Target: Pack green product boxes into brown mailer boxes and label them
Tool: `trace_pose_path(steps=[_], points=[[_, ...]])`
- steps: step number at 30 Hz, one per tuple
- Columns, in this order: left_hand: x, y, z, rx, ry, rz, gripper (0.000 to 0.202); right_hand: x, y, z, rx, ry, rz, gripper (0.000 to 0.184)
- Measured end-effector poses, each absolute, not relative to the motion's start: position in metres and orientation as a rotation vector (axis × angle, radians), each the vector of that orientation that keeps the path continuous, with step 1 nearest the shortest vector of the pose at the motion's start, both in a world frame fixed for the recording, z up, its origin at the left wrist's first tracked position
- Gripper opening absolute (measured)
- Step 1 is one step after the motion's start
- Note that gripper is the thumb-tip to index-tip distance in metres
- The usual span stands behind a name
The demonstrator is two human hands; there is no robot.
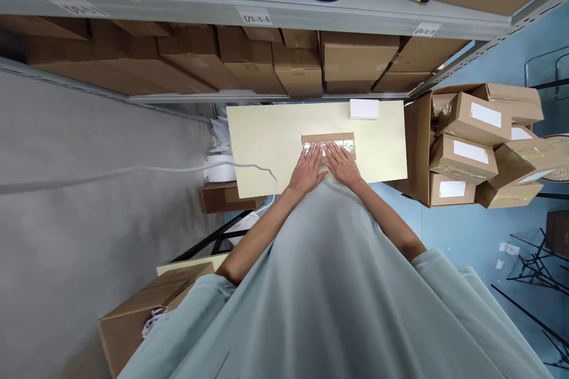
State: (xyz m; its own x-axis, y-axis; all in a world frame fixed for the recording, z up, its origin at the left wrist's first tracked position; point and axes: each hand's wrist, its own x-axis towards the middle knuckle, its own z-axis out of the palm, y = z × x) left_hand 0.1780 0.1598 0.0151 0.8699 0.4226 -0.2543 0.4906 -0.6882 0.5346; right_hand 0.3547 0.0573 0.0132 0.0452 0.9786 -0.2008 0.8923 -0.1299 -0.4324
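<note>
Both of my hands lie flat on a small cardboard box (329, 138) with shiny clear tape across its top. My left hand (308, 169) rests with fingers stretched over the box's left half. Beside it, my right hand (343, 164) presses on the tape nearer the right half, fingers extended. The box sits on a pale yellow tabletop (262, 136). A white stack of labels or paper (364, 109) lies at the table's back edge, right of the box. My palms and shirt hide the box's near side.
Right of the table stands a large open carton (418, 148) filled with several taped, labelled boxes (471, 157). A shelf (293, 9) with tape, screwdrivers and cartons spans the far side. A white cable (178, 169) crosses at left, near a white roll (220, 169). An open box (146, 314) stands lower left.
</note>
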Motion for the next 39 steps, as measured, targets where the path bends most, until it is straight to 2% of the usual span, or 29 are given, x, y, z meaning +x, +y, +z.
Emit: trace_pose_path(steps=[10,16,18,21,23,25,27,32,36,39], points=[[0.176,0.155,-0.001,2.346,0.760,-0.078,0.092,0.378,0.031,0.002,-2.280,-1.706,0.612,0.067],[0.172,0.147,-0.011,2.089,0.952,0.168,0.100,0.383,0.022,-0.006,-2.245,-1.577,0.657,0.065],[0.171,0.149,-0.015,1.932,1.107,0.279,0.113,0.389,0.021,-0.012,-2.210,-1.485,0.690,0.074],[0.170,0.156,-0.020,1.664,1.314,0.322,0.132,0.400,0.017,-0.022,-2.178,-1.250,0.805,0.107],[0.169,0.157,-0.023,1.508,1.350,0.279,0.133,0.405,0.011,-0.029,-2.146,-1.116,0.923,0.121],[0.170,0.154,-0.025,1.397,1.331,0.259,0.126,0.407,0.006,-0.035,-2.092,-1.039,1.026,0.116],[0.171,0.148,-0.026,1.325,1.334,0.275,0.123,0.407,0.002,-0.038,-2.041,-0.988,1.071,0.102],[0.171,0.136,-0.021,1.272,1.430,0.402,0.120,0.410,0.001,-0.023,-2.026,-0.826,0.913,0.083],[0.174,0.131,-0.010,1.309,1.308,0.508,0.097,0.419,0.002,0.008,-2.125,-0.669,0.778,0.065],[0.179,0.129,0.001,1.317,1.245,0.524,0.082,0.422,-0.005,0.029,-2.196,-0.575,0.711,0.063]])
